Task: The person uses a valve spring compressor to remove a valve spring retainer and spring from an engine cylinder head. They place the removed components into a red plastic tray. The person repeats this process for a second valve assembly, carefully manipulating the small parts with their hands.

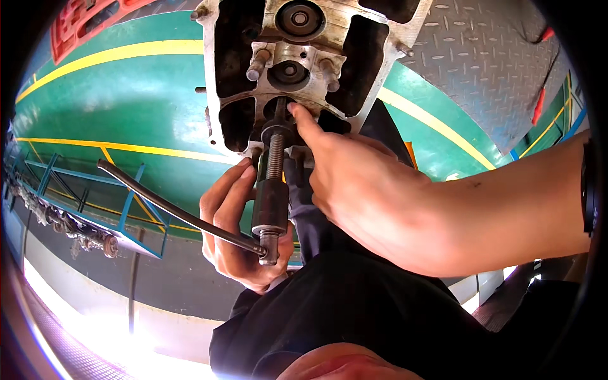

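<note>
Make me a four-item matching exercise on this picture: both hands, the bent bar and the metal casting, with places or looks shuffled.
Things:
1. Left hand
2. Right hand
3. Bent bar
4. Metal casting

Places or looks:
A. Pale, with dark openings
B. Slants up and leftward from the lower end of the threaded tool
C. Index finger stretched toward the tool's upper end
D. Beside and partly behind the tool's lower part

Pairs: 1-D, 2-C, 3-B, 4-A

The tool (pixel 270 206) is dark grey, the casting (pixel 335 39) silvery, the floor (pixel 126 120) yellow-striped green.
</note>
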`<state>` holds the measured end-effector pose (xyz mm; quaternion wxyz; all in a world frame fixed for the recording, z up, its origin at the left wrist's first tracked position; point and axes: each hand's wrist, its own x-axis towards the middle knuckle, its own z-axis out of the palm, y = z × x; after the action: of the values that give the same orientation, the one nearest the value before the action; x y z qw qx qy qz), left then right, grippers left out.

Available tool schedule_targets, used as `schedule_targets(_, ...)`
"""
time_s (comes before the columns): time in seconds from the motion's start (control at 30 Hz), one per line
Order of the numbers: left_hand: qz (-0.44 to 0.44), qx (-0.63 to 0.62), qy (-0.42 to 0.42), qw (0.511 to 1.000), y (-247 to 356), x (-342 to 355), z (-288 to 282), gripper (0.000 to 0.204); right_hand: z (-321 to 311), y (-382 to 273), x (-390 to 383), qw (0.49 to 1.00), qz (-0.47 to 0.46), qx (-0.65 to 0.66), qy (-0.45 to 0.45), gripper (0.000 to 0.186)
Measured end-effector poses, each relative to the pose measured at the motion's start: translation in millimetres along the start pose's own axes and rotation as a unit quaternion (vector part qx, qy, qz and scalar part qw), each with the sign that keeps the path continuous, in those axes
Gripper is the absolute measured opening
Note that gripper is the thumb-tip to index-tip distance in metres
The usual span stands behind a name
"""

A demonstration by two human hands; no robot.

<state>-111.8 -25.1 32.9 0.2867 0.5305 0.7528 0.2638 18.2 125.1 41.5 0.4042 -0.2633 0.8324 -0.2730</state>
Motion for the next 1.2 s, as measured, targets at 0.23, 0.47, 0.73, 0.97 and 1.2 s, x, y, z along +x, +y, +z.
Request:
schedule_targets(0.23,-0.021,-0.001,-0.035,0.999,-1,-2,-6,0.071,1,-4,6,0.998,0.000,-0.055,-0.033,0.025)
schedule_targets(0.47,-0.017,0.000,-0.041,0.999,-2,-1,-7,0.072,-3,-2,1,0.998,-0.005,-0.047,-0.033,0.027)
schedule_targets(0.73,-0.028,-0.015,-0.048,0.998,-3,-1,-12,0.071,-3,-3,8,0.998,-0.011,-0.052,-0.028,0.024)
schedule_targets(0.97,0.010,-0.015,-0.063,0.998,-2,6,-11,0.058,-4,-7,9,0.995,0.030,-0.076,-0.063,0.027)
schedule_targets(1.2,0.034,-0.032,-0.125,0.991,-5,18,-14,0.047,49,-56,-13,0.916,0.233,-0.003,0.327,0.011)
